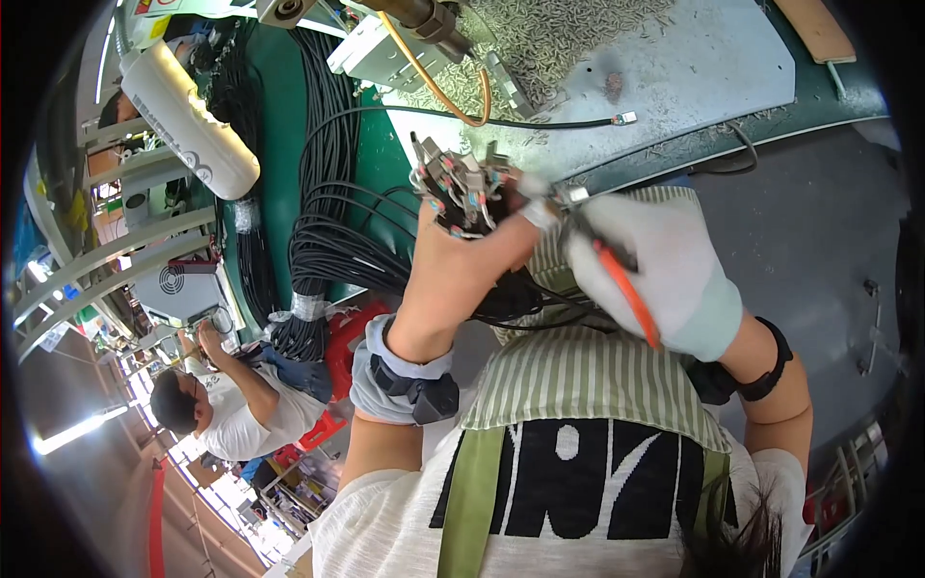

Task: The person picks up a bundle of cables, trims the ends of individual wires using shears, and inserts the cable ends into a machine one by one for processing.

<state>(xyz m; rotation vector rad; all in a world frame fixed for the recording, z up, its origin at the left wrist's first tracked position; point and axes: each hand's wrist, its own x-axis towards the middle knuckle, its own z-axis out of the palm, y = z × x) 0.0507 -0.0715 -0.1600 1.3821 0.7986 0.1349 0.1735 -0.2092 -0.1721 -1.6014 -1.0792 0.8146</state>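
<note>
My left hand [453, 275] is closed around a bundle of black cables [352, 252]; their stripped ends, with coloured wires and metal connectors [467, 188], stick up above the fist. White tape wraps a left fingertip. In a white glove, my right hand [679, 265] grips pliers [626, 292] with an orange handle. The plier jaws are smeared by motion, close to the left thumb and a small pale connector [575, 195]. Whether the jaws touch that connector I cannot tell.
Many small metal pieces [617, 34] cover the pale board [713, 87] on the green bench. A machine head [424, 24] stands at the back, a single cable with a connector [624, 118] before it. A lamp [188, 120] hangs left; a co-worker [255, 409] sits beyond.
</note>
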